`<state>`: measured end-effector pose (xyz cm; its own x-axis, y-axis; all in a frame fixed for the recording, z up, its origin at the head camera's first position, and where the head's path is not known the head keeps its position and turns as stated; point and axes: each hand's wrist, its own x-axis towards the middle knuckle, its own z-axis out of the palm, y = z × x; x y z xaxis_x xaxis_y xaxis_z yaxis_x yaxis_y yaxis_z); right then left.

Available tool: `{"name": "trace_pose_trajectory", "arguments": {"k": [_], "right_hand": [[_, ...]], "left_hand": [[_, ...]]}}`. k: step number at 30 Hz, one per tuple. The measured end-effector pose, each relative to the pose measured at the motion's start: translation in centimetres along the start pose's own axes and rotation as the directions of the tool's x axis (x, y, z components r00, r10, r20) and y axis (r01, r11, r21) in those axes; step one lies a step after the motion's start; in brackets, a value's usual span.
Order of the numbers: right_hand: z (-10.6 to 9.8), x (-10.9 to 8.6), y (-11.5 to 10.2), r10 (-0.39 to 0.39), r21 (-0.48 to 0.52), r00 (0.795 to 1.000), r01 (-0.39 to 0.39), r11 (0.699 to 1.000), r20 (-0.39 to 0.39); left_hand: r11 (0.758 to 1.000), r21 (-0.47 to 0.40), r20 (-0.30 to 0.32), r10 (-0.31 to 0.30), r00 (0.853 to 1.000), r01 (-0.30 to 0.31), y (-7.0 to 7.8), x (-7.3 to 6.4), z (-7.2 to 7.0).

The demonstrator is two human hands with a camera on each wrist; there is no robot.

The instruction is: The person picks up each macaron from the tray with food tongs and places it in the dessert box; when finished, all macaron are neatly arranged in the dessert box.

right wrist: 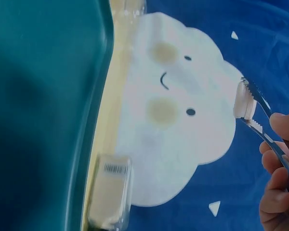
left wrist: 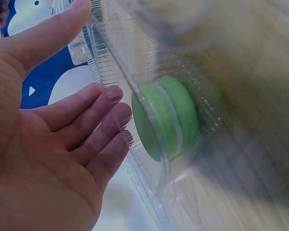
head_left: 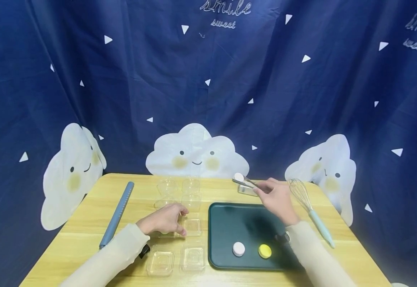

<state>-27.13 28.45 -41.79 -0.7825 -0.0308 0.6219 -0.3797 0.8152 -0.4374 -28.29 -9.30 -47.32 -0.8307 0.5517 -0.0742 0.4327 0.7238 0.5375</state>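
My right hand (head_left: 276, 197) grips metal tongs (right wrist: 279, 151) above the tray's far edge. Between the toothed tips of the tongs is a pale macaron (right wrist: 243, 100). My left hand (head_left: 167, 219) reaches over the clear plastic boxes at the left, thumb and fingers apart. In the left wrist view, a green macaron (left wrist: 166, 118) sits in one clear box (left wrist: 120, 72); the fingertips are at that box's rim, and whether they touch it I cannot tell. A white macaron (head_left: 238, 249) and a yellow macaron (head_left: 264, 251) lie on the dark green tray (head_left: 230, 215).
Other clear boxes (head_left: 160, 263) stand in rows left of the tray. A whisk (head_left: 316, 219) with a light blue handle lies at the right, a long blue-grey bar (head_left: 117, 215) at the left. Behind the tray is a small package with a barcode (right wrist: 111, 192).
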Motion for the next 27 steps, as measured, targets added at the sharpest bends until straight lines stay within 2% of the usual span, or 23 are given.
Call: {"name": "trace_pose_trajectory", "arguments": {"k": [5,10,16,22,27], "right_hand": [[0.8,-0.1,-1.6,0.015,0.045,0.999,-0.017,0.999,0.051],[2.1,-0.3,-2.4,-0.056,0.073,0.997,0.052,0.996,0.050],[3.3,-0.4,-3.7,-0.091,0.122,0.992,0.081,0.989,0.085],[4.3,-0.6,-5.1,-0.177,0.140,0.978,0.160,0.977,0.114],[4.9,-1.1,-6.3,-0.181,0.153,0.963,0.151,0.977,0.201]], "left_hand": [[1.000,0.008,0.001,-0.008,1.000,0.008,-0.1,0.1,0.0],[1.000,0.002,0.002,-0.023,1.000,0.023,0.0,0.0,-0.1],[1.000,0.005,0.001,-0.024,1.000,0.024,0.1,-0.1,-0.1],[1.000,-0.012,0.001,-0.020,1.000,0.020,0.1,0.0,-0.1],[1.000,-0.024,0.002,-0.019,1.000,0.019,0.1,0.0,0.0]]}}
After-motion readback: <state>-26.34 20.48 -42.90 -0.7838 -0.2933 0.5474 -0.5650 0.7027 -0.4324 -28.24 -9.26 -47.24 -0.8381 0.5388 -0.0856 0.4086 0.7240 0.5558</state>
